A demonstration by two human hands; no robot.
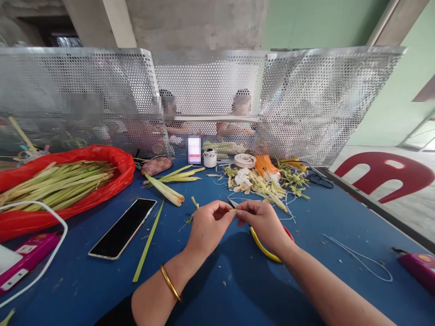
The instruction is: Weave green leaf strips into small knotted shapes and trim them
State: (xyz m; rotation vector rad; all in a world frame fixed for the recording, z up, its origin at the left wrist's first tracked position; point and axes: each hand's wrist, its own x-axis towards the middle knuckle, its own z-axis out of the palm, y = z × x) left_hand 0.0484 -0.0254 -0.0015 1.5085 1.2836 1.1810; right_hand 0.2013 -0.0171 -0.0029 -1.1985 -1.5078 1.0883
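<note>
My left hand [209, 226], with a gold bangle on its wrist, pinches a small pale-green strip [234, 210] between thumb and fingers. My right hand [261, 224] pinches the same strip from the other side, and the fingertips of both nearly meet. Under my right hand lie scissors with yellow and red handles [263, 246], partly hidden by the hand and forearm. A small green leaf scrap [194, 208] rests just beyond my left hand. One long green leaf strip [148, 242] lies on the blue table [217, 294] to the left.
A black phone [123, 228] and a red bag of green stalks [118, 165] are left. Leaf scraps [272, 194] pile up back right. White thread [360, 258] and a purple power strip [419, 267] lie right. People sit behind a perforated metal screen [210, 77].
</note>
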